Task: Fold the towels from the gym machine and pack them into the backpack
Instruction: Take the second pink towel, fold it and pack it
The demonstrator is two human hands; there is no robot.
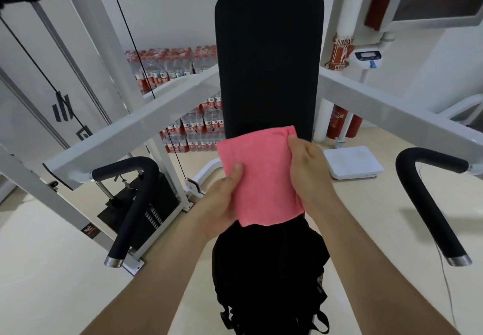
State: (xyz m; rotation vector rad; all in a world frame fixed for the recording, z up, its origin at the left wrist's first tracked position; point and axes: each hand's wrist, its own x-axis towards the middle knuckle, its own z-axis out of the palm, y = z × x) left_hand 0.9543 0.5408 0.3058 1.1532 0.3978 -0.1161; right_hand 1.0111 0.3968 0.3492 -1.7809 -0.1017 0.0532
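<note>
Cables (44, 75) run slantwise down the far left, past the white frame (130, 136) of the gym machine, toward a dark weight stack (156, 204) low on the floor. Just in front of the stack hangs the left handle (138, 204), a bent black padded bar with a metal end cap. Behind the frame, shrink-wrapped packs of water bottles (167, 65) with red labels are stacked against the back wall.

Nearer the middle, the left hand (222, 204) holds the left edge of a pink towel (261, 172), with the thumb pressed on top of the cloth and the fingers tucked underneath. The towel is folded into a compact rectangle and is held in the air in front of the lower end of the tall black backrest (269, 60). Directly below it sits the black backpack (269, 269), at the foot of the backrest with its straps trailing toward the camera. It is too dark to tell whether its mouth is unzipped. The right hand (308, 170) grips the towel's right edge, thumb lying along the top corner and the fingers hidden behind the cloth.

Further right, a white scale (352, 162) lies flat on the pale floor, with red fire extinguishers (337, 123) standing behind it by a white pipe. The right handle (426, 204), matching the other one, hangs from the frame's right arm.
</note>
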